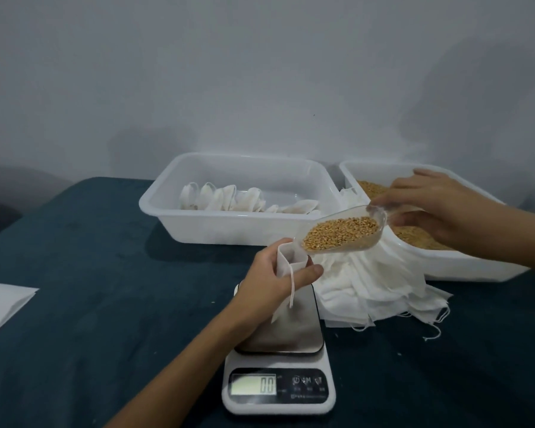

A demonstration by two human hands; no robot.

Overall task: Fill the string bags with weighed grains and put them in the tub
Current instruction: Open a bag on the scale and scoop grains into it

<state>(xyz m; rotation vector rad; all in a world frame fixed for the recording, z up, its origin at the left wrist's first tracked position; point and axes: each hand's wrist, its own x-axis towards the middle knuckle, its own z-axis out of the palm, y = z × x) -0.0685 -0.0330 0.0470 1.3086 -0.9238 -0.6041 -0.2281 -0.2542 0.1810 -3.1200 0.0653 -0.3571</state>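
over the kitchen scale (278, 359), a left hand (272, 279) pinches a white string bag (286, 257) at its mouth, thumb on one side and fingers curled round the other, the bag hanging just above the steel platform. the right hand (439, 208) grips the handle of a clear scoop (343, 231) heaped with golden grains (342, 233), its lip touching or just short of the bag's rim. beyond the scale, the tub (173, 193) holds a row of bags; right of the scale lie a heap of empty bags (377, 285) and the grain tray (445, 264). the display appears to read zero. pouring well likely means keeping the mouth spread wide, tilting slowly, and letting the bag rest on the platform so the weight registers.
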